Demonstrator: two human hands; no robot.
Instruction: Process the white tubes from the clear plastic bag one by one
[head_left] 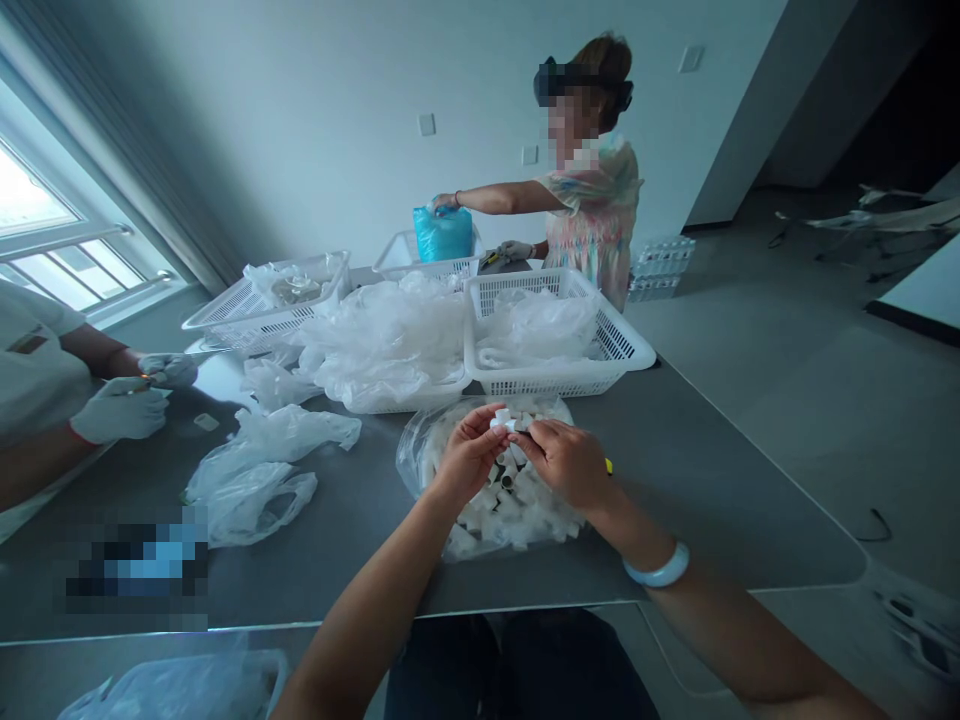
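A small white plastic piece (502, 420) is between my two hands, above an open clear bag (411, 450) full of similar white pieces (517, 515). My left hand (474, 450) pinches the piece between thumb and fingers. My right hand (568, 462) is closed at the right side of the same piece, with a bracelet (658, 566) on its wrist. A dark part shows near my right fingertips, too small to make out. Just past my right hand a bit of something yellow (609, 467) shows.
Behind the bag stand white baskets (555, 380) with clear plastic bags (397, 325). Loose bags (255, 470) lie left. Gloved hands of a person (120, 410) work at the left; another person (592, 210) across the table holds a blue bag (442, 236).
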